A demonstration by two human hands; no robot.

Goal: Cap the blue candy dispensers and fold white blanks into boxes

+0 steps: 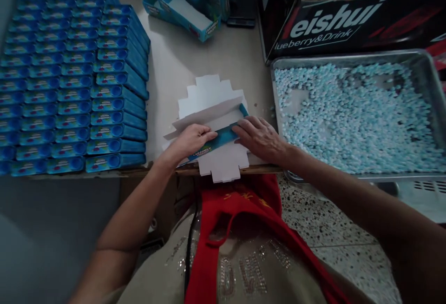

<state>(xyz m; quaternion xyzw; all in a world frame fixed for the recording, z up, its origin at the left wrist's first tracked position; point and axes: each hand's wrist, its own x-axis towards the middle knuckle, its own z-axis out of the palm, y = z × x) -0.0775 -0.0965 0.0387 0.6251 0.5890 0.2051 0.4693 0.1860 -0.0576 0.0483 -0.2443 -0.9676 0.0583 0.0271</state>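
Over a pale table [170,57], grasping a half-folded blue-and-white box [226,136] beneath both hands: pinching its near wall with the left hand [195,139], gripping its right end with the right hand [261,137]; working between stacked boxes [75,76] leftward and a tray [348,177] of small pieces [355,113] rightward.

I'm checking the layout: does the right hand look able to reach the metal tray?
Probably yes: the metal tray lies beside the right hand with nothing tall between, though that hand holds the blue carton.
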